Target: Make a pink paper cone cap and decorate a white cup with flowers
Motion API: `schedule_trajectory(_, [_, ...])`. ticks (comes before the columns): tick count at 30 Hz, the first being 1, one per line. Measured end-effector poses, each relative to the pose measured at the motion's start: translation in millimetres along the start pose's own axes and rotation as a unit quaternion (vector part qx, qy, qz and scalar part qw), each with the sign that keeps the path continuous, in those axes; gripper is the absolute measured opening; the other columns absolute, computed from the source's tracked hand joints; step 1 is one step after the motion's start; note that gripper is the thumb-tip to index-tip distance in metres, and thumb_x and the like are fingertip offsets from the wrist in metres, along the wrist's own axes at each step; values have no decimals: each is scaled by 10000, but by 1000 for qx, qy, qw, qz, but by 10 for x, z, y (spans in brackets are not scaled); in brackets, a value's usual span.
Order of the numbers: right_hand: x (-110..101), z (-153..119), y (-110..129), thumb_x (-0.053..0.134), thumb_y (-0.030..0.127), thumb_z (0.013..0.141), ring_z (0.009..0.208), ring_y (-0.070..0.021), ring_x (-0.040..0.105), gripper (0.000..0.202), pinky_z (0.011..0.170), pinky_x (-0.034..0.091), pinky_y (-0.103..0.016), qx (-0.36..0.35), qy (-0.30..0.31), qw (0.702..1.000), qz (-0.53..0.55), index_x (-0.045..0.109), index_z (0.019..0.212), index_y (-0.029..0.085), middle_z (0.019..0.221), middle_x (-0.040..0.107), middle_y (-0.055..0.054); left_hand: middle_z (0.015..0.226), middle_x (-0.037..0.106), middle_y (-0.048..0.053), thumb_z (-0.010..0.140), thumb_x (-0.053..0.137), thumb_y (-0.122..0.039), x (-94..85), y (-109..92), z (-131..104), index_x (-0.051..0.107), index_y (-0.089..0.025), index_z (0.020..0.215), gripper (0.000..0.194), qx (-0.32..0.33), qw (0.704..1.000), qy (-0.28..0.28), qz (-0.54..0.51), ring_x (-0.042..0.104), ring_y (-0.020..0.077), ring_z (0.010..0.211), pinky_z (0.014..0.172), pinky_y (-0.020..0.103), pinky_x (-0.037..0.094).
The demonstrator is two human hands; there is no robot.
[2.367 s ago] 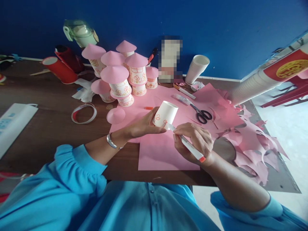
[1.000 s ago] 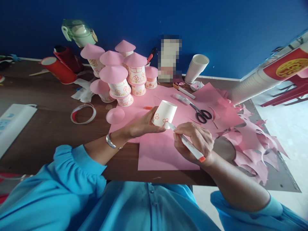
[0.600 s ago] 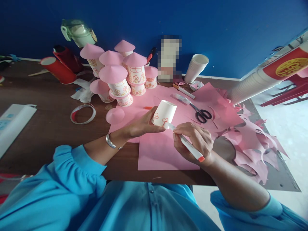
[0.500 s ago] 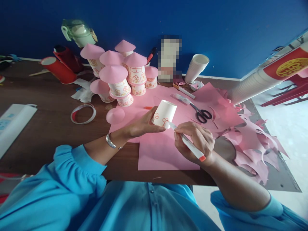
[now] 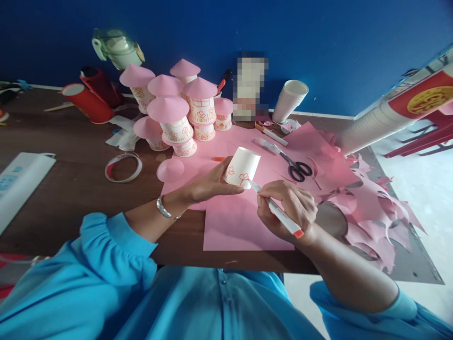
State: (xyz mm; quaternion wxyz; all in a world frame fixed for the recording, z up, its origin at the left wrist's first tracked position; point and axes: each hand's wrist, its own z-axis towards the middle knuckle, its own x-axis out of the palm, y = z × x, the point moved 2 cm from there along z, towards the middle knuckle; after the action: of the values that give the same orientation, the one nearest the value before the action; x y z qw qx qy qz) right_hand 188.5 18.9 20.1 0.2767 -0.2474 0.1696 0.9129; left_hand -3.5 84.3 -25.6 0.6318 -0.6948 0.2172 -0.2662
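A white paper cup with orange-red flowers drawn near its lower rim is in my left hand, tilted above pink paper. My right hand is closed round a white marker with an orange-red end. The marker's tip is at the cup's lower edge, beside a drawn flower. Several decorated cups with pink cone roofs are grouped behind and to the left of my hands. A loose pink cone lies left of the held cup.
Black-handled scissors and another marker lie on the right. Pink scraps cover the right corner. A tape roll, a red cylinder and a white box are left. Stacked white cups stand behind.
The marker tip has shifted very slightly right and down along the cup, with my right hand. My left hand and the cup have barely moved.
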Motion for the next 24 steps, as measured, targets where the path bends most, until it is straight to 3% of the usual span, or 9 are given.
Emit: schedule_trajectory(24, [12, 1, 25, 618, 37, 872, 607, -131, 693, 197, 555, 569, -234, 8, 16, 1000, 21, 587, 967, 206, 724, 696, 11, 1096, 598, 56, 777, 860, -449, 17, -62, 11, 532, -213, 1264, 632, 11, 999, -1, 40, 567, 221, 1003, 820, 332, 488])
